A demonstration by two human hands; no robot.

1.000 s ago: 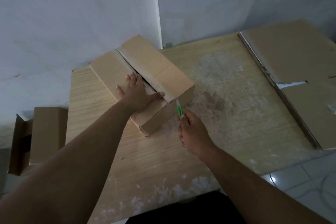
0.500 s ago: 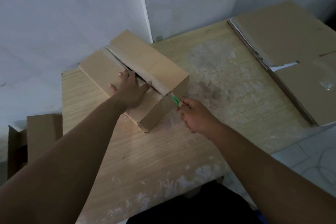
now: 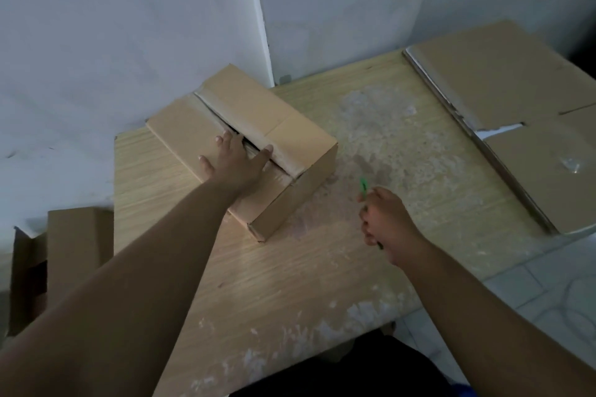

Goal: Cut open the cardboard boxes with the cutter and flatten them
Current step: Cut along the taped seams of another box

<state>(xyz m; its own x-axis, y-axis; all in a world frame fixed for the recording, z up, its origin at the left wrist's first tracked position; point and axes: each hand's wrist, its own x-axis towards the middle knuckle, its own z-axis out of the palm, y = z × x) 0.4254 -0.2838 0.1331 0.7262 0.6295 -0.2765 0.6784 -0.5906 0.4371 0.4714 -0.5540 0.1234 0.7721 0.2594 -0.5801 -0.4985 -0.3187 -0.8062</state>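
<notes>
Nearest the camera, the right hand (image 3: 387, 222) is gripping the cutter (image 3: 363, 187), its fingers curling tight round the handle so that only the green tip is sticking out above the fist. It is hovering over the table (image 3: 290, 293), apart from the box (image 3: 290, 138) and just beside its near right corner. Whether the blade is out is too small to tell.

Further in, the left hand (image 3: 235, 164) is lying flat on the top of the box, fingers (image 3: 225, 142) straight and spread apart, the thumb reaching the dark gap where the two top flaps are parting. The box is sitting on the far left part of the table, close to the wall.

It is probably going to handle as light and likely empty, with stiff corrugated panels that bend only at the creases. It is likely to slide on the smooth table, so pinning it with a flat palm looks sound. For pulling, the free flap edges along the open seam are looking like the best hold.

The underside, the far face and the inside of the box are hiding from view, so any tape there cannot be judged. At the far right, flattened cardboard (image 3: 516, 90) is running off the frame, and a folded box (image 3: 74, 245) below the table's left edge is only partly showing.
</notes>
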